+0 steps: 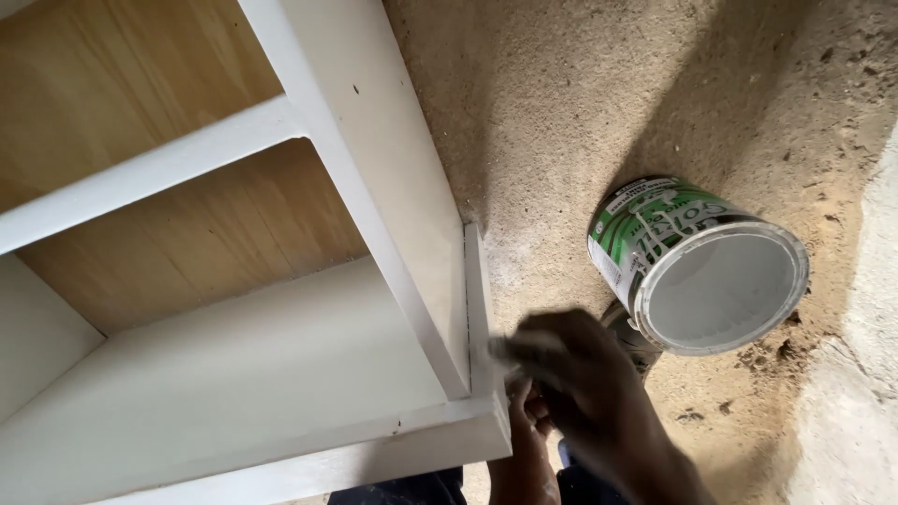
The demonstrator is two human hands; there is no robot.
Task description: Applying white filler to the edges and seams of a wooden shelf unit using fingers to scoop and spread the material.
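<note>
From my feed looking down, I see the right hand [580, 383] blurred at the bottom corner of a white-painted shelf unit [281, 374], its fingers [524, 351] bunched toward the corner trim [479, 309]. They seem to press something pale and small against the painted edge, but the blur keeps me from telling what it is or whether the fingers pinch it or just rest together. The left hand [524, 458] sits just under the right one, below the unit's bottom edge, curled; I cannot tell whether it holds anything. The shelf unit fills the left half of my view, its frame and dividers white, its back panels bare light wood [140, 84], with a few dark specks on the paint. Just beside the right hand, on the sandy ground [561, 112], stands an open paint can [702, 266] with a green and white label, filled with white paint. The can is near the hand and does not touch the shelf unit. A pale concrete edge [861, 393] runs along the right side of the view.
</note>
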